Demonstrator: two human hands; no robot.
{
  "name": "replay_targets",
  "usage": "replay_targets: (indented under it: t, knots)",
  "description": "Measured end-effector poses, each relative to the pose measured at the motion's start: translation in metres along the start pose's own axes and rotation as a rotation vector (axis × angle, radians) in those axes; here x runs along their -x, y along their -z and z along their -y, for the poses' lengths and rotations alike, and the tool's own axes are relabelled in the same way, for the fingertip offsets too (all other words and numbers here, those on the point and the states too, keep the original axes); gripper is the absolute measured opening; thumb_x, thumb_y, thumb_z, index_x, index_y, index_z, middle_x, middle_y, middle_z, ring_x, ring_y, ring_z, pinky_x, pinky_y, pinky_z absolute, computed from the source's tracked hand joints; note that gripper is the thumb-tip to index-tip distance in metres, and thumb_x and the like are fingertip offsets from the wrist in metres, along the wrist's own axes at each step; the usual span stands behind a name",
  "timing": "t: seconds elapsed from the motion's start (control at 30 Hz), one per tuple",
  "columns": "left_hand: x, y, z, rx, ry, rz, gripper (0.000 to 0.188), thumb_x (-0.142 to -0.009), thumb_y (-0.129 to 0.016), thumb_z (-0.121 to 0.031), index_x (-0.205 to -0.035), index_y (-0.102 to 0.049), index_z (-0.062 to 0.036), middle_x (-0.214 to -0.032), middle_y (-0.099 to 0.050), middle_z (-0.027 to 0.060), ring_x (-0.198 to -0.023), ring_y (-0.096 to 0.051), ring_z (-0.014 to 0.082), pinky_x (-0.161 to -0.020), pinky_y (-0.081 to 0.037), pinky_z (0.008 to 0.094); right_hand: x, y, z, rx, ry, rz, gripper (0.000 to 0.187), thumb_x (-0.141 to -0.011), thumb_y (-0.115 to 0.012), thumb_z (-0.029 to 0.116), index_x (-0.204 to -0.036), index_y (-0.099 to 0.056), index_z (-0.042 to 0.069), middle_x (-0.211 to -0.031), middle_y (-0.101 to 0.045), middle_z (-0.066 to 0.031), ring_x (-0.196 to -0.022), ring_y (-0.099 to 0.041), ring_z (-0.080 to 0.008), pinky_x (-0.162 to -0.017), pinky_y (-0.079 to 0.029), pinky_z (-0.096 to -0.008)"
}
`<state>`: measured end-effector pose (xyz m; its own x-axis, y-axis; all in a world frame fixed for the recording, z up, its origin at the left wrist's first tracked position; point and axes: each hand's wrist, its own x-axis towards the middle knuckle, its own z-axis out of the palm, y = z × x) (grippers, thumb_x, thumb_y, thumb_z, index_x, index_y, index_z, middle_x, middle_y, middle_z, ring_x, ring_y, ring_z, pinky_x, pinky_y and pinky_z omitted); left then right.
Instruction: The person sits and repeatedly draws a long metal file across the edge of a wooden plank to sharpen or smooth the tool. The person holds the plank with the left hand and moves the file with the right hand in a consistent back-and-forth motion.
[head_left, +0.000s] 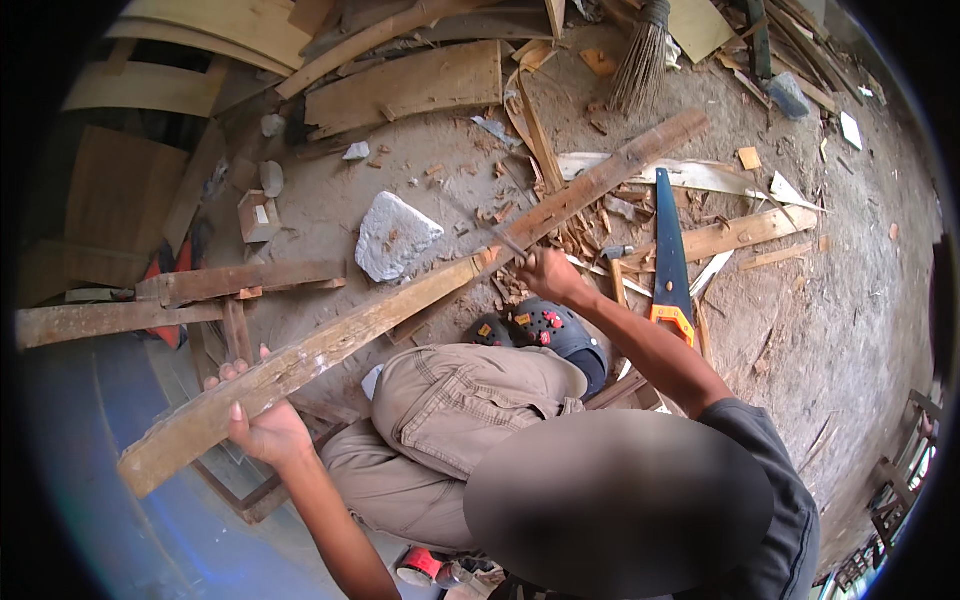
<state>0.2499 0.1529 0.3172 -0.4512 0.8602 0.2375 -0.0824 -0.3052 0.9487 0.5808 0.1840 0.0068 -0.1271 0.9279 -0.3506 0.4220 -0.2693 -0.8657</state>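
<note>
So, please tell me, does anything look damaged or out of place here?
Yes. Wood chips and a splintered pale strip lie scattered on the floor, and the saw lies loose among them. The long board in the left hand also looks odd: its colour changes abruptly, from pale to brown, near the right hand.

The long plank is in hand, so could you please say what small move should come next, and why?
Perhaps work the thin tool gently over the long plank: the right hand seems to hold it across the wood, near a bright patch, while the left hand supports the left end.
</note>
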Motion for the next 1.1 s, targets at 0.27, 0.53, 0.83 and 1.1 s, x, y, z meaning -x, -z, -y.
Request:
replay_targets:
  t: [0.27,0.53,0.83,1.1]
  knots:
    - [-0.002,-0.017,0.004,-0.001,0.005,0.057,0.06,-0.076,-0.067,-0.025,-0.129,-0.042,-0.0107,-0.114,-0.05,0.0077,-0.114,-0.05,0.023,-0.112,-0.035,0.062,-0.002,-0.038,-0.085,0.239,0.05,0.059,0.026,-0.086,-0.062,0.025,-0.092,-0.067,0.0,-0.077,-0.066,-0.0243,-0.073,-0.066,-0.0392,-0.069,-0.052,-0.0481]
    - [0.019,-0.004,-0.005,-0.014,0.002,0.052,0.062,-0.075,-0.067,-0.027,-0.128,-0.038,-0.0124,-0.113,-0.046,0.006,-0.118,-0.047,0.0249,-0.115,-0.028,0.0631,0.006,-0.008,0.003,-0.351,0.239,-0.316,0.017,-0.086,-0.068,0.012,-0.094,-0.061,-0.001,-0.071,-0.063,-0.0204,-0.062,-0.059,-0.0299,-0.063,-0.05,-0.0422]
    - [0.016,0.002,0.002,0.003,-0.036,0.019,0.062,-0.074,-0.067,-0.027,-0.127,-0.039,-0.0112,-0.113,-0.047,0.0066,-0.117,-0.047,0.0246,-0.115,-0.029,0.0617,-0.006,0.004,0.025,-0.239,0.108,-0.201,0.022,-0.085,-0.066,0.021,-0.087,-0.063,-0.001,-0.076,-0.065,-0.0227,-0.071,-0.065,-0.0351,-0.067,-0.051,-0.0451]
    - [0.02,-0.006,0.005,-0.044,-0.047,-0.019,0.065,-0.075,-0.065,-0.029,-0.131,-0.039,-0.0102,-0.114,-0.048,0.008,-0.115,-0.049,0.0256,-0.113,-0.033,0.0598,-0.004,-0.001,-0.04,0.218,-0.141,0.106,0.028,-0.082,-0.063,0.023,-0.094,-0.064,-0.002,-0.085,-0.067,-0.028,-0.079,-0.069,-0.0386,-0.069,-0.053,-0.0462]
